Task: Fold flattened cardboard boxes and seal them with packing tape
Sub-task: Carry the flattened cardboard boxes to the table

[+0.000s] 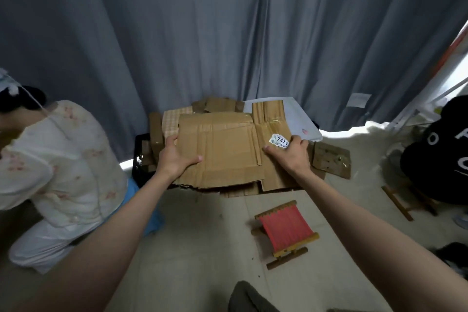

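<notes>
Grey curtain behind, floor below. Flat box (222,152) tops the stack (243,189); left hand (174,157) pinches its left edge, right hand (291,152) curls over the right side, probably to lift it.

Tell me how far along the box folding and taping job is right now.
Barely started. No folded or taped box shows. The left hand and right hand grip the top flattened box on the cardboard pile. Folding and sealing remain; no packing tape roll is in view.
</notes>
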Tool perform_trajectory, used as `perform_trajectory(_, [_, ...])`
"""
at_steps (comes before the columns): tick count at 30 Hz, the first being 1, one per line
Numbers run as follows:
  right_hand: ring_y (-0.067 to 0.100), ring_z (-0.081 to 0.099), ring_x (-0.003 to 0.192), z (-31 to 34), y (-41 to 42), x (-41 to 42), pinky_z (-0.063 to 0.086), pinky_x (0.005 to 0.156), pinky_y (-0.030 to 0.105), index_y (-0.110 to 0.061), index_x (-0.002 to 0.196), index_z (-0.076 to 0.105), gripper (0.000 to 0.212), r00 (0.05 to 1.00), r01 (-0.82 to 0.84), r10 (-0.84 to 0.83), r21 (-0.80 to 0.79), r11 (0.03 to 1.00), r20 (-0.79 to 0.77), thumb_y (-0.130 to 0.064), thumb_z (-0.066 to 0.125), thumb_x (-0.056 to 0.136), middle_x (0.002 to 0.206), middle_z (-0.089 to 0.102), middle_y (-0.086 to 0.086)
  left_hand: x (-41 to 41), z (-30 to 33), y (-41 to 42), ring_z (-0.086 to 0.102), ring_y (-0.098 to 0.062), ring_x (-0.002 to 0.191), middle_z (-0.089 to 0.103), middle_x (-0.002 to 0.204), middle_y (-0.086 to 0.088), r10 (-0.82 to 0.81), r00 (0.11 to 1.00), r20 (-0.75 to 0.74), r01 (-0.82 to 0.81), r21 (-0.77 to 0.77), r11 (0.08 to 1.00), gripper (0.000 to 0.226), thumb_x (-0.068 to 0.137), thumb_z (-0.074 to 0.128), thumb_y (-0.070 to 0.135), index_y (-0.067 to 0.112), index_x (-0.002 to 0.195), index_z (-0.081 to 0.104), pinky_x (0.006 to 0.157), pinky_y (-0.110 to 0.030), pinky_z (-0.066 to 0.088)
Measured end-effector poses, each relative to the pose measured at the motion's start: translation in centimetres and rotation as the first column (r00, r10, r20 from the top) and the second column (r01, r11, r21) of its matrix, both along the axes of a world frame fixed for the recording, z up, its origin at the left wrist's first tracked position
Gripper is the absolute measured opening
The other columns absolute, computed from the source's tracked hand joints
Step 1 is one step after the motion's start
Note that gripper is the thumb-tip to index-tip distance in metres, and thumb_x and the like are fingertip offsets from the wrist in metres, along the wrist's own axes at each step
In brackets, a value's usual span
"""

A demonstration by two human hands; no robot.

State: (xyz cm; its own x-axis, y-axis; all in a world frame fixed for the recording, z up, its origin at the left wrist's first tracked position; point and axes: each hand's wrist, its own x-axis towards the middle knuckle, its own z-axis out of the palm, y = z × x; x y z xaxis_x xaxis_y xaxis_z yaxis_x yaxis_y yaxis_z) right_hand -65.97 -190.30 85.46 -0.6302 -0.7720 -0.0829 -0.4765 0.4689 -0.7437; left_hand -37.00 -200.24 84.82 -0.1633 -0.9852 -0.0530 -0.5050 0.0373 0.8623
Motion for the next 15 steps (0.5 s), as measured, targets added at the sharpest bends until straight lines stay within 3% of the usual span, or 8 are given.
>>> perform_trajectory(15, [0.035,0.049,0.121,-7.3,-28.9,-7.3,0.043,0.103,0.048,-0.003,0.136,0.039,0.092,0.99,0.086,-0.093,0.064,0.994,0.106,-0.059,0.078,0.074,0.132,0.04,0.014,-8.4,-5.7,-32.9,0.055,-0.03,0.121,0.056,0.131,-0.011,-0.088,0.996,0.013,0.087,0.09,0.992,0.103,0.063,0.095,0.022,0.014,0.146,0.034,0.1,-0.041,0.048])
